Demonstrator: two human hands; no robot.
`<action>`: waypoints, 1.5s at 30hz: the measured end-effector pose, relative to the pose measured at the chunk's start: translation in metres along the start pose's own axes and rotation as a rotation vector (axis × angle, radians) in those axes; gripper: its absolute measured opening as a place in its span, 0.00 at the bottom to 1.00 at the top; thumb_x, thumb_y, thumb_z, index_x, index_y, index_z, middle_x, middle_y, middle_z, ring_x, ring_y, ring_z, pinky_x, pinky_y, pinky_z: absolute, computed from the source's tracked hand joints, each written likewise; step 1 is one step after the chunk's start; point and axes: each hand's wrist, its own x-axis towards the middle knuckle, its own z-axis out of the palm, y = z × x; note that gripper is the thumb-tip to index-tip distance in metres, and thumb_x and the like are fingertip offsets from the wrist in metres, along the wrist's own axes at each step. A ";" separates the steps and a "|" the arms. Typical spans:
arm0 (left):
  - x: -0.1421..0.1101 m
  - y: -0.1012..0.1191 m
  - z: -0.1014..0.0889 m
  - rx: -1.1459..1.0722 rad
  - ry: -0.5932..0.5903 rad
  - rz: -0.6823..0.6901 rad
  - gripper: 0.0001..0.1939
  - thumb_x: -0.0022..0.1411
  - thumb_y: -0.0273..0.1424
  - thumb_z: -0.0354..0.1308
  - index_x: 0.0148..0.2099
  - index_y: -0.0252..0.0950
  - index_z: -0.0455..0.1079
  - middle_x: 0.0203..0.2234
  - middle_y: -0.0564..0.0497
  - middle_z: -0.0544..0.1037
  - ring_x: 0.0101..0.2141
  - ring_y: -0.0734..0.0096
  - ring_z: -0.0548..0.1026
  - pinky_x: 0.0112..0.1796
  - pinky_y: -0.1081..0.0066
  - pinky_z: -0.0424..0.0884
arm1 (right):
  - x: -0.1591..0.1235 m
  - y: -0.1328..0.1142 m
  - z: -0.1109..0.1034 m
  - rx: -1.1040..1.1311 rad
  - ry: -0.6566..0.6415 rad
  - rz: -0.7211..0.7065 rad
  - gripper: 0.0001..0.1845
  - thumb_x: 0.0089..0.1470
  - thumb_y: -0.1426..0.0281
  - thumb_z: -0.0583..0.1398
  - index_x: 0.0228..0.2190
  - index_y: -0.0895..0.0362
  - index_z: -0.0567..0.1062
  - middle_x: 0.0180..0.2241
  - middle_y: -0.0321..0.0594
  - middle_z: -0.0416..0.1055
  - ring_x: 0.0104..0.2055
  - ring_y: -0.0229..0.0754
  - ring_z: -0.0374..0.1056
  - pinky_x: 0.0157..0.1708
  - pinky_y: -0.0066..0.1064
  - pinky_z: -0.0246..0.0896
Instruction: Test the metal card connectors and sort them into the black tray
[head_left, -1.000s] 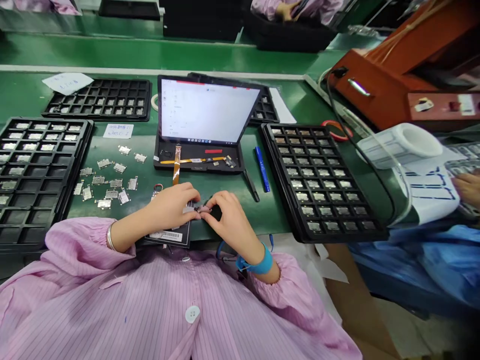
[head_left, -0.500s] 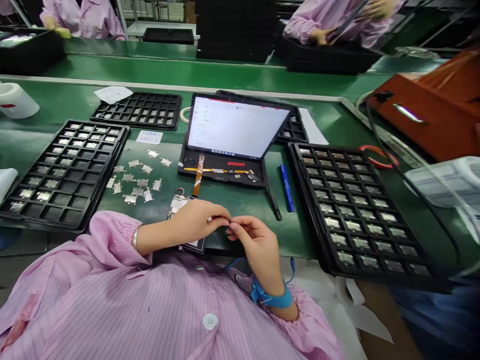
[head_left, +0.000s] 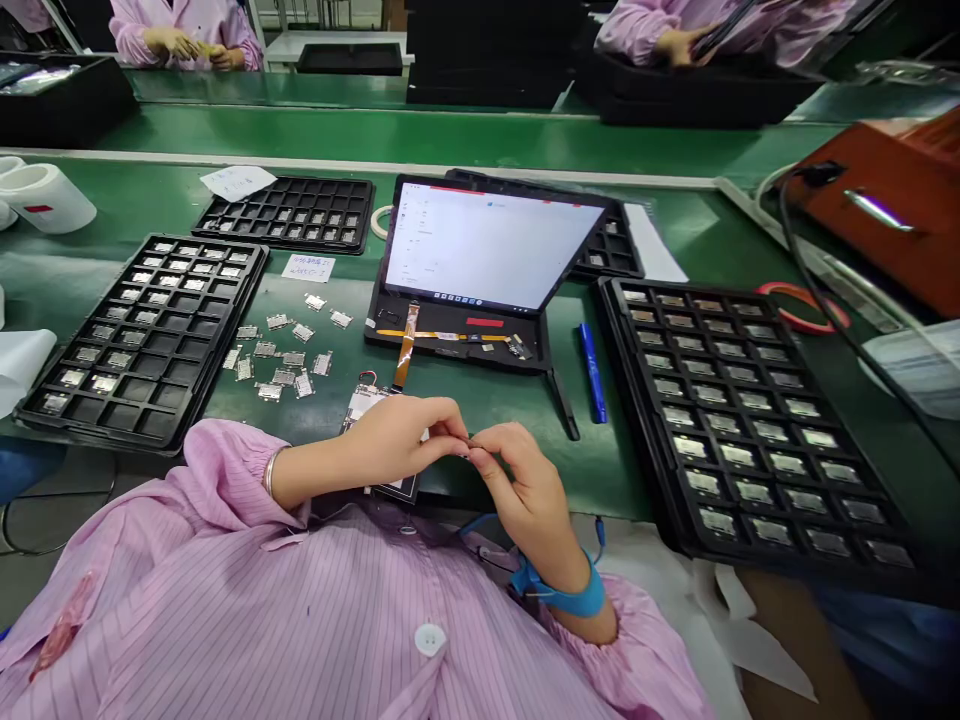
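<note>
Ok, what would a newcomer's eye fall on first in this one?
Probably the lit screen, leaning up near the middle of the view. Below it, the left hand and right hand pinch close together; what lies between them is too small to tell. The left tray and right tray, both black, hold rows of metal pieces.

Green workbench [head_left: 480, 130], white table [head_left: 280, 50] beyond
</note>
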 end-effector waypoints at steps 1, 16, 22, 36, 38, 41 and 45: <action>-0.001 0.000 0.001 -0.024 -0.009 -0.007 0.04 0.65 0.31 0.58 0.37 0.38 0.72 0.31 0.54 0.79 0.33 0.72 0.75 0.33 0.71 0.66 | 0.000 -0.002 0.002 -0.010 -0.007 -0.005 0.09 0.64 0.70 0.55 0.30 0.52 0.70 0.28 0.38 0.70 0.33 0.44 0.65 0.33 0.37 0.62; 0.025 -0.008 -0.015 0.364 0.000 -0.087 0.14 0.64 0.43 0.53 0.37 0.41 0.75 0.35 0.50 0.81 0.36 0.58 0.76 0.39 0.62 0.67 | 0.000 0.002 -0.012 0.222 0.535 0.349 0.13 0.62 0.62 0.56 0.28 0.55 0.71 0.28 0.37 0.71 0.34 0.41 0.68 0.38 0.32 0.63; 0.076 -0.034 0.029 0.603 -0.093 0.084 0.23 0.65 0.44 0.46 0.46 0.34 0.75 0.42 0.39 0.77 0.44 0.47 0.74 0.45 0.54 0.67 | -0.005 0.010 0.005 0.365 0.669 0.364 0.16 0.61 0.56 0.57 0.32 0.55 0.72 0.30 0.38 0.74 0.32 0.39 0.70 0.35 0.30 0.66; 0.001 0.011 -0.132 0.569 0.196 -0.328 0.16 0.59 0.40 0.54 0.43 0.37 0.76 0.36 0.50 0.80 0.35 0.64 0.75 0.37 0.68 0.66 | 0.000 0.016 0.016 0.179 0.191 0.303 0.13 0.65 0.64 0.54 0.43 0.54 0.75 0.43 0.44 0.78 0.47 0.45 0.73 0.49 0.40 0.66; -0.010 -0.011 -0.143 0.556 0.060 -0.369 0.12 0.55 0.37 0.56 0.39 0.37 0.76 0.34 0.50 0.80 0.35 0.63 0.75 0.37 0.68 0.67 | 0.006 0.027 0.022 0.198 0.232 0.307 0.12 0.65 0.63 0.54 0.42 0.54 0.75 0.44 0.45 0.78 0.48 0.46 0.73 0.50 0.43 0.65; -0.017 -0.047 -0.140 0.581 0.038 -0.424 0.13 0.50 0.36 0.63 0.38 0.37 0.75 0.34 0.48 0.79 0.35 0.61 0.75 0.35 0.66 0.66 | 0.006 0.029 0.028 0.273 0.333 0.310 0.12 0.65 0.62 0.55 0.41 0.54 0.75 0.45 0.45 0.77 0.49 0.46 0.72 0.51 0.46 0.66; -0.014 -0.076 -0.126 0.574 0.124 -0.419 0.14 0.46 0.36 0.68 0.36 0.37 0.72 0.36 0.47 0.77 0.38 0.57 0.74 0.35 0.65 0.66 | 0.001 0.017 0.027 0.313 0.387 0.296 0.10 0.65 0.63 0.56 0.42 0.53 0.75 0.45 0.44 0.77 0.49 0.46 0.73 0.53 0.47 0.66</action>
